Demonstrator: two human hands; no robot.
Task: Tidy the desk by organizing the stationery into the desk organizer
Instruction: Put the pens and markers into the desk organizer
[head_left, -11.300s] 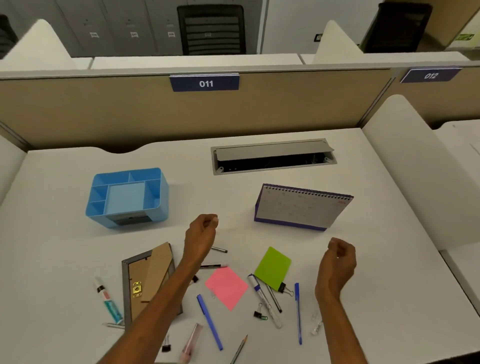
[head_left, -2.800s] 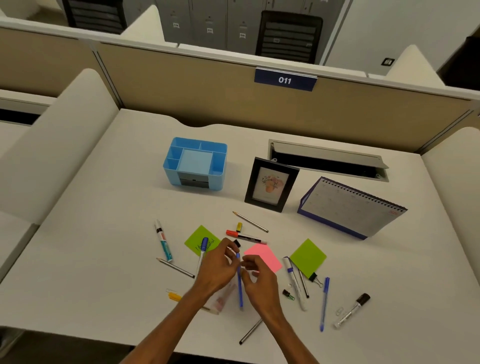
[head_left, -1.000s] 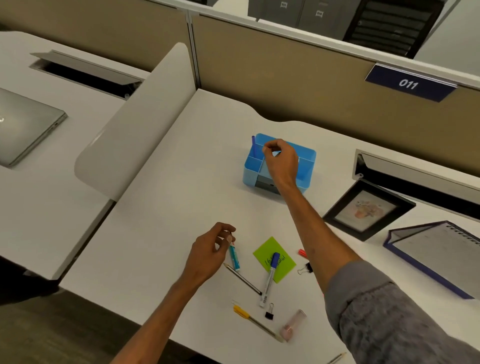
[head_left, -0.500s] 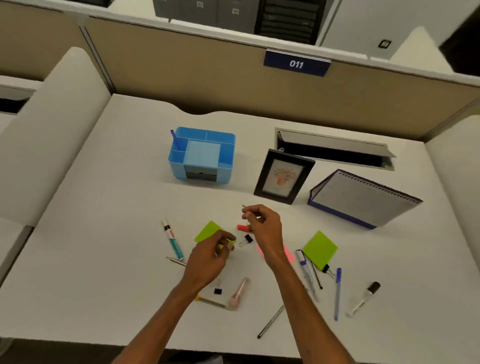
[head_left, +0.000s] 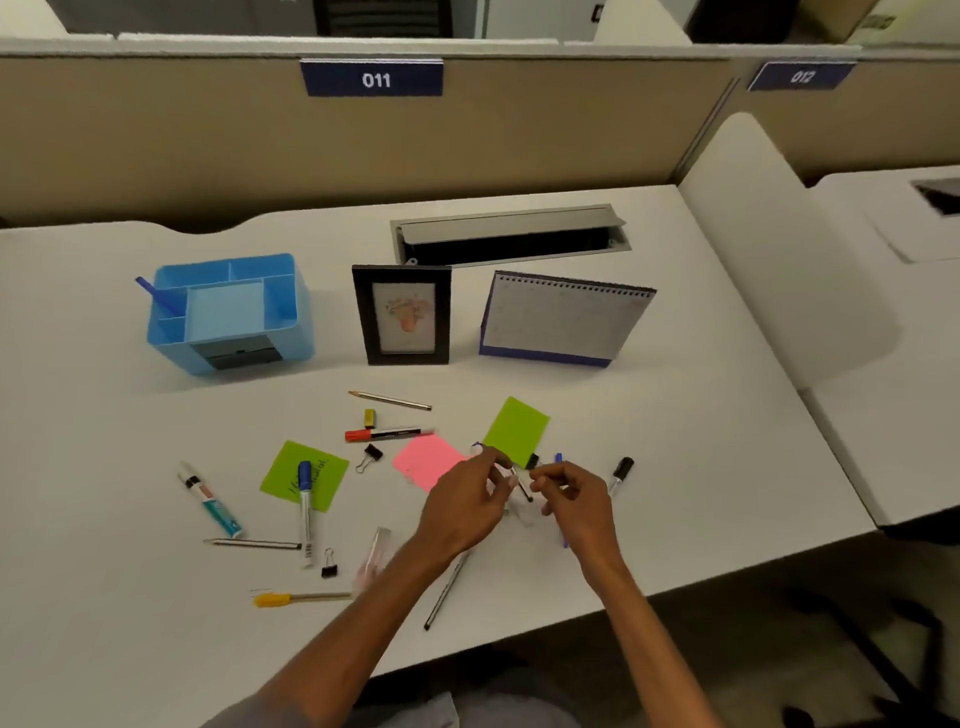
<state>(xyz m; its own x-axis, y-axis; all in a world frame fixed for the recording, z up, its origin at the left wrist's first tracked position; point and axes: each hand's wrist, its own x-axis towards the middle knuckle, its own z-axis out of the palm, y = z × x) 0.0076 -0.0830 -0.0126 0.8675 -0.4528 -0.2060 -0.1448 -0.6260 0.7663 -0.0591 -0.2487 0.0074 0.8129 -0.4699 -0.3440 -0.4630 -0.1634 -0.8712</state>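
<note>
Both grips hover low over the desk (head_left: 701, 467), fingers curled in toward each other. Blur hides the fingertips, so I cannot tell whether either grip pinches anything yet. Between the left grip (head_left: 462, 512) and the right grip (head_left: 576, 501) lies a slim dark pen (head_left: 522, 488). Its long axis slants from far-left to near-right, within reach of both. A blue pen (head_left: 559, 459) runs under the right grip, lengthwise away from the person, with only its ends showing. Just beyond the fingertips sit a small black clip (head_left: 532, 460) and a green note (head_left: 517, 430). A pink note (head_left: 423, 460) lies just left of the left grip, and a black-capped marker (head_left: 621, 474) near the right grip's right side.

The desk organizer (head_left: 228, 312) stands well apart, far to the left of and beyond the left grip. A stowed pen (head_left: 161, 297) leans in its left slot. Picking up the slim pen looks like the step in hand. The left grip is on the organizer's side, so the carry would likely be shorter for it. Most of the stationery lies unsorted.
</note>
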